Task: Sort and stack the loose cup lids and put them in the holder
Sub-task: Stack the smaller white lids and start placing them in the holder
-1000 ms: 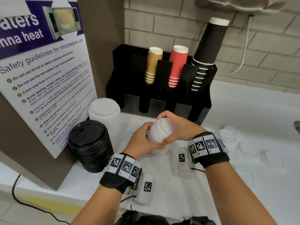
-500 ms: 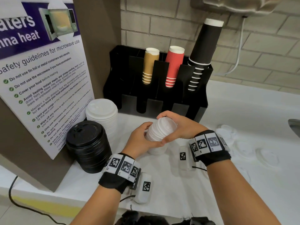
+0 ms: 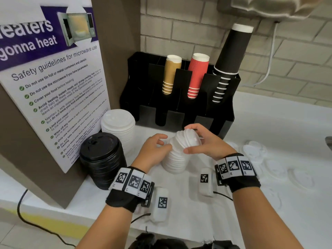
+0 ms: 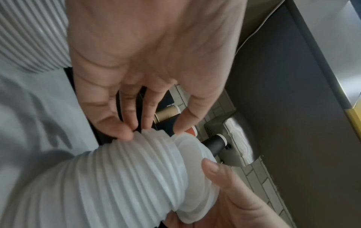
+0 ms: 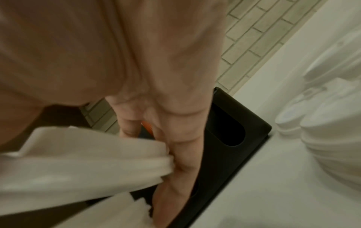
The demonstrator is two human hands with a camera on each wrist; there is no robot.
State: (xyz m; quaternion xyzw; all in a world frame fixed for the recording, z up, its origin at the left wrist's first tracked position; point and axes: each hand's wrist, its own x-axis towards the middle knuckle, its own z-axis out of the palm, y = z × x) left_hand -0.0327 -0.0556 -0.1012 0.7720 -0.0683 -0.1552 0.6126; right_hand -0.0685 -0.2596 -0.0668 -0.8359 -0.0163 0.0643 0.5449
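A tall stack of small white lids (image 3: pixel 175 159) stands on the white counter (image 3: pixel 269 123), its top leaning right. My left hand (image 3: pixel 159 145) curls against the stack's left side, and its fingertips (image 4: pixel 125 132) touch the ridged rims of the stack (image 4: pixel 117 177). My right hand (image 3: pixel 195 139) grips the top lids, thumb in front and fingers over the far edge. In the right wrist view the lids (image 5: pixel 78 162) lie blurred against its fingers (image 5: pixel 175 154). The black holder (image 3: pixel 143 97) stands just behind, and its left compartments look dark.
The holder carries tan cups (image 3: pixel 171 74), red cups (image 3: pixel 196 74) and tall black cups (image 3: pixel 230 60). A stack of large white lids (image 3: pixel 117 126) and one of black lids (image 3: pixel 102 159) stand at the left by a signboard (image 3: pixel 53 87). Several loose white lids (image 3: pixel 255 151) lie at the right.
The top of the small lid stack has tipped further to the right under my right hand. My left fingers have loosened a little on the stack's side.
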